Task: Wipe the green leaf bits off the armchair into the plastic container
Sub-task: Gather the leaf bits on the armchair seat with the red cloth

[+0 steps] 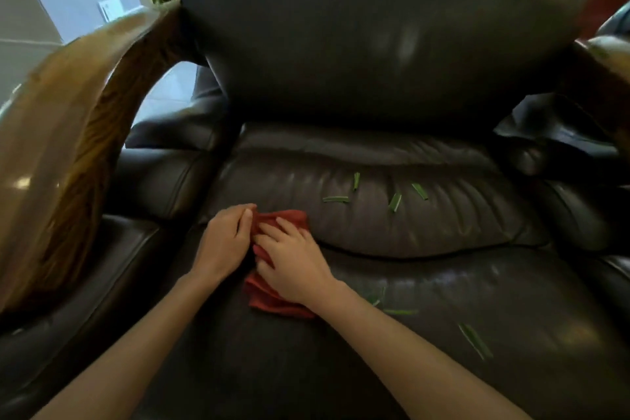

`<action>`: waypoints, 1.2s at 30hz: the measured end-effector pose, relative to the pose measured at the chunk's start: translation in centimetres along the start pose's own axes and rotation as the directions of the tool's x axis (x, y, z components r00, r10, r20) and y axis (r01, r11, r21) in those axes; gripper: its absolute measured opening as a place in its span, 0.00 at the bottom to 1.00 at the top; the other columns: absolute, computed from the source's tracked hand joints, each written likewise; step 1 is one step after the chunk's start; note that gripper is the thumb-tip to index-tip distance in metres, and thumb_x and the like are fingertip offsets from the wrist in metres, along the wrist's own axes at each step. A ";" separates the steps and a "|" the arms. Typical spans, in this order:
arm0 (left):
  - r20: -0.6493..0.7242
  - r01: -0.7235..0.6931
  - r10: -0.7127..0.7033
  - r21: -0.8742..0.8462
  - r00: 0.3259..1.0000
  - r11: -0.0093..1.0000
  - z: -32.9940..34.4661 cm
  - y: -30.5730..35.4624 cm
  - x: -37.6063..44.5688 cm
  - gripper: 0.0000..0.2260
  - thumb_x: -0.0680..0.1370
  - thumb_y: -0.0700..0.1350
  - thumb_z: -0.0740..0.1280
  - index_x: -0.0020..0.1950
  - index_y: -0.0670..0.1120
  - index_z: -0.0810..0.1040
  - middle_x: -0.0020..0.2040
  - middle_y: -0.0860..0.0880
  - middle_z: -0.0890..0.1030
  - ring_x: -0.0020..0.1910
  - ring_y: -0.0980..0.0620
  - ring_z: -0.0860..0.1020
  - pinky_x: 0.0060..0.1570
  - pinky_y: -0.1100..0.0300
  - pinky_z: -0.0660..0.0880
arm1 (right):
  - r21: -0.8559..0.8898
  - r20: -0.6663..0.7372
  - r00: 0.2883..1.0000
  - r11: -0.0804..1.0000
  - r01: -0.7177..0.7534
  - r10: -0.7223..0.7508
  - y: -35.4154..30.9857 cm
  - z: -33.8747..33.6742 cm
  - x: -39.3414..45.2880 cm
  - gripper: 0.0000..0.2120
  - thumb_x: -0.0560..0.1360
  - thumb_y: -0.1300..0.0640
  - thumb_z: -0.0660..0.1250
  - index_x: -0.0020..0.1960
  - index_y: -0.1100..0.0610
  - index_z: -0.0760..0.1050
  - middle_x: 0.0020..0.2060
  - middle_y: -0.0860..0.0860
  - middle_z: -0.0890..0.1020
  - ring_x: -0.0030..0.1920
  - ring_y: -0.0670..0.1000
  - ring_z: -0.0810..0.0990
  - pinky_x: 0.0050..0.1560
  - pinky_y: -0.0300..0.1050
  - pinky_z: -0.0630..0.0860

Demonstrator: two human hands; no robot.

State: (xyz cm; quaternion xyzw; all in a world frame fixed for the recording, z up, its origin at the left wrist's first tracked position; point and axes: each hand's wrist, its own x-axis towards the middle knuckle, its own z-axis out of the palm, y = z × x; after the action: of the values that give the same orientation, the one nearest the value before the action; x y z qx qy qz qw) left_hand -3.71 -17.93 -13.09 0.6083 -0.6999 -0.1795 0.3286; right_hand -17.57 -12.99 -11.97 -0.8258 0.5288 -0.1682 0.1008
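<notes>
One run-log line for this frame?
stage: wiping not begun | left hand, right hand: both on red cloth | leaf bits: on seat | container: not in view

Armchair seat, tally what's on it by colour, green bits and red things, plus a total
Green leaf bits: 7 that show, 4 on the rear cushion, 3 near the front; the bit by the right wrist is blurred
Red cloth: 1, under both hands
Total: 8
</notes>
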 end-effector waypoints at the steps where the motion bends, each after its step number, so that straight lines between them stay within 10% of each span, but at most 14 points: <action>1: -0.005 -0.005 0.004 -0.019 1.000 1.000 0.4 -0.2 0.7 0.14 0.80 0.40 0.58 0.60 0.38 0.79 0.58 0.39 0.82 0.59 0.42 0.78 0.60 0.57 0.68 | -0.030 -0.024 1.000 0.999 0.015 -0.016 0.7 0.2 1.4 0.18 0.75 0.54 0.59 0.63 0.56 0.72 0.67 0.52 0.73 0.70 0.57 0.64 0.65 0.59 0.64; 10: -0.075 0.003 -0.010 -0.096 0.997 0.995 1.6 -0.4 1.4 0.22 0.81 0.46 0.56 0.75 0.44 0.60 0.76 0.45 0.62 0.75 0.53 0.58 0.69 0.64 0.53 | -0.312 0.069 0.996 0.949 -0.037 0.061 4.6 1.4 10.7 0.30 0.78 0.42 0.53 0.75 0.54 0.52 0.77 0.55 0.51 0.76 0.61 0.45 0.72 0.65 0.46; 21: 0.186 -0.083 0.045 0.202 0.982 0.976 3.4 1.2 3.0 0.25 0.81 0.52 0.54 0.76 0.44 0.60 0.77 0.42 0.60 0.77 0.45 0.55 0.74 0.44 0.52 | -0.300 -0.097 0.881 0.831 -0.469 0.462 11.2 -1.6 8.1 0.36 0.75 0.35 0.49 0.75 0.57 0.53 0.76 0.59 0.53 0.75 0.66 0.48 0.69 0.71 0.46; 36: 0.223 -0.111 0.043 0.304 0.974 0.946 5.7 3.3 2.1 0.26 0.80 0.56 0.50 0.76 0.46 0.57 0.78 0.40 0.54 0.78 0.42 0.50 0.74 0.43 0.50 | -0.328 -0.072 0.658 0.605 -0.726 0.750 17.6 -9.2 -1.1 0.43 0.70 0.26 0.43 0.76 0.54 0.49 0.76 0.61 0.53 0.73 0.67 0.54 0.68 0.69 0.52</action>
State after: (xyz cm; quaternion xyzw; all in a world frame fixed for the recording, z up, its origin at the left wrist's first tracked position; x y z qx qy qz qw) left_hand -10.11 -20.15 -14.49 0.6021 -0.7740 -0.1169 0.1572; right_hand -36.36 -19.26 -9.75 -0.5441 0.8380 0.0092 0.0412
